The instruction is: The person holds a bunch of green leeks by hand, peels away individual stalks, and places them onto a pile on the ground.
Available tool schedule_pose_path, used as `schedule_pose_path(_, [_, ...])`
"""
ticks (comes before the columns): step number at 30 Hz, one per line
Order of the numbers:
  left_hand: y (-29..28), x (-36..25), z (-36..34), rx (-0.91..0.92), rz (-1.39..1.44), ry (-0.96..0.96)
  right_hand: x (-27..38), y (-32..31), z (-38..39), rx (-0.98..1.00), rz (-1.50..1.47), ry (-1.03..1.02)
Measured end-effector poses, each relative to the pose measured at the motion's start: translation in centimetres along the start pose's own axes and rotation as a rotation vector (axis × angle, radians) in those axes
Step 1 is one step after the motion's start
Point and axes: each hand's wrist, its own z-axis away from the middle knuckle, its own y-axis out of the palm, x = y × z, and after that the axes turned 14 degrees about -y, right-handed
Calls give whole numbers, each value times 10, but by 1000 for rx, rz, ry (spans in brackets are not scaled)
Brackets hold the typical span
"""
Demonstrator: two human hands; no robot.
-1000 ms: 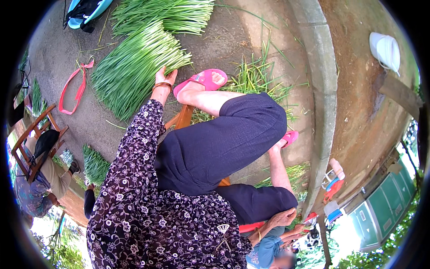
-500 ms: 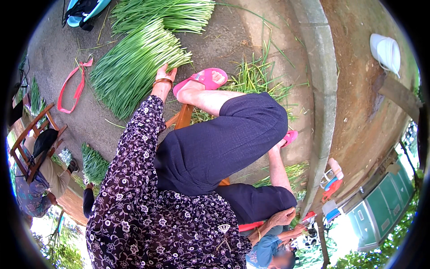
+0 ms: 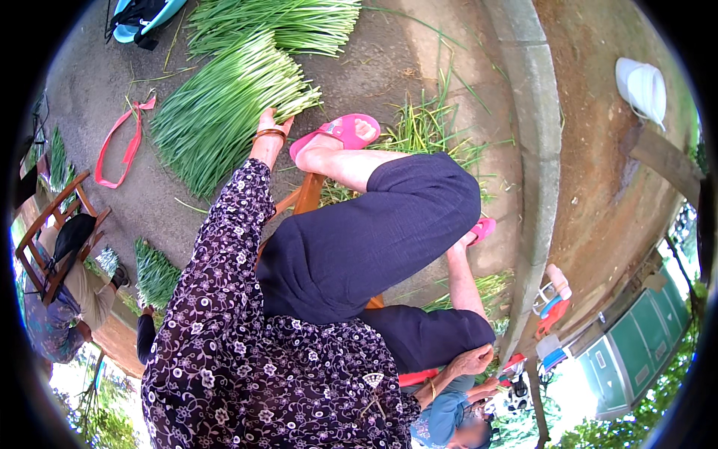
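Observation:
A thick pile of long green chives (image 3: 224, 112) lies fanned on the ground at the upper left, its pale stem ends pointing right. My left hand (image 3: 274, 127), with a brown bangle on its wrist, touches the lower right edge of that pile, thumb and fingers apart. Beyond it lies another bundle of chives (image 3: 277, 22). My right hand (image 3: 471, 361) rests beside my right knee, wrist banded by a yellow bracelet. Its fingers are bent and mostly hidden, so I cannot see whether it holds anything.
Loose green and yellow leaves (image 3: 426, 131) lie by my pink sandal (image 3: 345, 132). A pink strap loop (image 3: 123, 153) lies left of the pile. A concrete kerb (image 3: 540, 150) runs down the right, with a white bucket (image 3: 642, 88) beyond. Two other people sit at lower left and lower right.
My left hand stays at the pile's edge with barely any shift. My right hand keeps its place by the knee. The view has moved very slightly.

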Motion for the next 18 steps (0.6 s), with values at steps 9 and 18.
schedule_pose_path(9, [-11,-2,11,10,66,-86,6,2,-2,-5,10,-4])
schedule_pose_path(18, [-16,5,33,-93,80,-168,1,3,0,-1,40,0])
